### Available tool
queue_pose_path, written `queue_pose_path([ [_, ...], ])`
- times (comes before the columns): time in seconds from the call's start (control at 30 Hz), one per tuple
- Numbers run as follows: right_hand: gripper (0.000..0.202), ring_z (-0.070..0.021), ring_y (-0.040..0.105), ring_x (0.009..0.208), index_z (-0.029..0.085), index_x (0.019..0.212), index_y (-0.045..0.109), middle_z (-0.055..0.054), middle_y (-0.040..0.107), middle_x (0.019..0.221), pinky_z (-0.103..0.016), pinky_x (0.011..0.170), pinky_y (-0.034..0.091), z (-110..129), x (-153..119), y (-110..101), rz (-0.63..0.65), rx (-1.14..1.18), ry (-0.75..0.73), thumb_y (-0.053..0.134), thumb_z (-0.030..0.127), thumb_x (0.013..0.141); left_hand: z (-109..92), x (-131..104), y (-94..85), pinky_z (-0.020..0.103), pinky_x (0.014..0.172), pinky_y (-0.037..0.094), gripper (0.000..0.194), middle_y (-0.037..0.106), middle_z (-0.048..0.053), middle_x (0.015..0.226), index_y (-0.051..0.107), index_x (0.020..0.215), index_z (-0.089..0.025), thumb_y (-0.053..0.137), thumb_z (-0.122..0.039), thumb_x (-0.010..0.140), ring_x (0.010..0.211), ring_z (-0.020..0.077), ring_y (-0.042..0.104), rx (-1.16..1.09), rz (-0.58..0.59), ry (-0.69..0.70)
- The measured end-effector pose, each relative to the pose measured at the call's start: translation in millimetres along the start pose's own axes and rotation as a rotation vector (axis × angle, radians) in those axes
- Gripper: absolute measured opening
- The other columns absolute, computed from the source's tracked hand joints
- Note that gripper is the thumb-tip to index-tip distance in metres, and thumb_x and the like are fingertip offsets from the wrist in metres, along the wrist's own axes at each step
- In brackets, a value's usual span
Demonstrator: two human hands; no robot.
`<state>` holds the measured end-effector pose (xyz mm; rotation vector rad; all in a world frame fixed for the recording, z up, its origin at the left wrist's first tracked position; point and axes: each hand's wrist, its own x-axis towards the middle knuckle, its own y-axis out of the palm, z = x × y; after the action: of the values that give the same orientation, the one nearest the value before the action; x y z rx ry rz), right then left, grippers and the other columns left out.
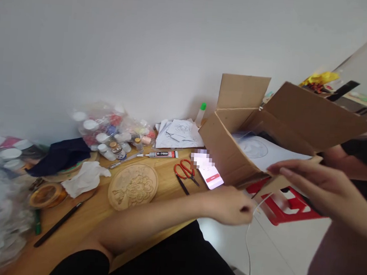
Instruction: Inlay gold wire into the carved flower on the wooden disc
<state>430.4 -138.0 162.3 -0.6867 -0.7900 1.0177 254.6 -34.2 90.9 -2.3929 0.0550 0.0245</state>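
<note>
My left hand [232, 206] is closed in a fist past the table's right edge, with a thin white cable [248, 247] running from it toward the floor and up to the right. My right hand [325, 183] has its thumb and fingers pinched at a tan flap [272, 185] on the near side of an open cardboard box [223, 150]. Inside the box lies a white sheet [264, 151] with an oval drawing. A lit phone [210, 173] rests against the table beside the box, and orange-handled scissors [185, 171] lie left of it.
On the wooden table [167, 182] are a carved round wooden plaque [134, 186], a glue tube [163, 154], bagged bottles [99, 125], a stack of drawings [180, 133] and a dark-handled tool [59, 223]. A red stool [292, 203] stands under the box. Another person's arm [335, 165] shows at right.
</note>
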Motion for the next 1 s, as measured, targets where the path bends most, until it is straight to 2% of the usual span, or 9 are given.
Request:
queue_pose_path([
  [0.07, 0.033, -0.0188, 0.07, 0.073, 0.027, 0.089, 0.073, -0.008, 0.075, 0.086, -0.026, 0.054, 0.055, 23, -19, 24, 0.167, 0.206, -0.029, 0.055, 0.054, 0.086, 6, -1, 39.3, 0.023, 0.05, 0.042, 0.017, 0.071, 0.001, 0.09, 0.067, 0.087, -0.019, 0.051, -0.024, 0.089, 0.074, 0.0142, 0.065, 0.283, 0.144, 0.043],
  [0.17, 0.024, -0.0182, 0.07, 0.081, 0.024, 0.091, 0.073, -0.007, 0.074, 0.087, -0.026, 0.068, 0.057, 48, -35, 67, 0.316, 0.28, -0.145, 0.057, 0.043, 0.088, 18, -11, 87.6, 0.025, 0.043, 0.037, 0.008, 0.07, 0.005, 0.082, 0.067, 0.078, -0.015, 0.062, -0.009, 0.079, 0.071, 0.0188, 0.066, 0.411, 0.165, 0.031],
  [0.23, 0.025, -0.0173, 0.07, 0.081, 0.022, 0.09, 0.072, -0.006, 0.074, 0.087, -0.026, 0.072, 0.056, 55, -35, 96, 0.406, 0.307, -0.145, 0.057, 0.041, 0.088, 24, -26, 107.4, 0.026, 0.046, 0.038, 0.012, 0.07, 0.006, 0.085, 0.066, 0.076, -0.016, 0.064, -0.003, 0.076, 0.081, 0.0214, 0.067, 0.457, 0.122, 0.082],
  [0.3, 0.03, -0.0182, 0.069, 0.082, 0.02, 0.088, 0.071, -0.006, 0.073, 0.086, -0.028, 0.074, 0.055, 55, -29, 123, 0.384, 0.326, -0.117, 0.055, 0.045, 0.088, 28, -46, 115.1, 0.028, 0.051, 0.043, 0.014, 0.069, 0.005, 0.086, 0.066, 0.078, -0.017, 0.065, -0.003, 0.076, 0.087, 0.0212, 0.066, 0.476, 0.063, 0.133],
  [0.47, 0.031, -0.0203, 0.068, 0.081, 0.019, 0.092, 0.07, -0.006, 0.074, 0.086, -0.032, 0.074, 0.052, 49, -6, 171, 0.364, 0.173, -0.062, 0.054, 0.045, 0.085, 41, -123, 94.6, 0.035, 0.073, 0.052, 0.024, 0.068, 0.009, 0.099, 0.061, 0.112, -0.013, 0.05, -0.014, 0.09, 0.093, 0.022, 0.063, 0.477, -0.222, 0.044],
  [0.57, 0.023, -0.0188, 0.068, 0.079, 0.02, 0.091, 0.071, -0.005, 0.074, 0.089, -0.029, 0.071, 0.051, 55, 2, 198, 0.411, -0.008, -0.113, 0.053, 0.033, 0.084, 61, -186, 77.6, 0.035, 0.084, 0.051, 0.024, 0.067, 0.008, 0.107, 0.06, 0.113, -0.016, 0.043, -0.02, 0.096, 0.097, 0.02, 0.062, 0.465, -0.738, -0.117],
  [0.67, 0.018, -0.0196, 0.066, 0.08, 0.019, 0.086, 0.071, -0.006, 0.073, 0.087, -0.029, 0.072, 0.048, 69, 7, 228, 0.41, -0.122, -0.163, 0.053, 0.022, 0.081, 87, -239, 67.0, 0.037, 0.087, 0.051, 0.02, 0.066, 0.007, 0.104, 0.061, 0.106, -0.017, 0.045, -0.022, 0.095, 0.099, 0.0209, 0.061, 0.502, -0.97, -0.344],
  [0.8, 0.021, -0.023, 0.062, 0.091, 0.015, 0.086, 0.071, -0.01, 0.069, 0.09, -0.032, 0.081, 0.043, 90, 14, 269, 0.365, -0.207, -0.187, 0.052, 0.012, 0.077, 117, -265, 61.4, 0.044, 0.092, 0.049, 0.021, 0.062, 0.01, 0.11, 0.061, 0.107, -0.017, 0.046, -0.025, 0.095, 0.107, 0.0242, 0.058, 0.515, -1.028, -0.467],
  [1.0, 0.02, -0.0234, 0.059, 0.091, 0.014, 0.092, 0.07, -0.012, 0.067, 0.093, -0.031, 0.078, 0.039, 103, 21, 300, 0.299, -0.3, -0.097, 0.052, 0.018, 0.084, 131, -255, 66.8, 0.047, 0.096, 0.046, 0.023, 0.059, 0.011, 0.115, 0.06, 0.11, -0.018, 0.047, -0.028, 0.094, 0.112, 0.0261, 0.054, 0.485, -1.011, -0.445],
])
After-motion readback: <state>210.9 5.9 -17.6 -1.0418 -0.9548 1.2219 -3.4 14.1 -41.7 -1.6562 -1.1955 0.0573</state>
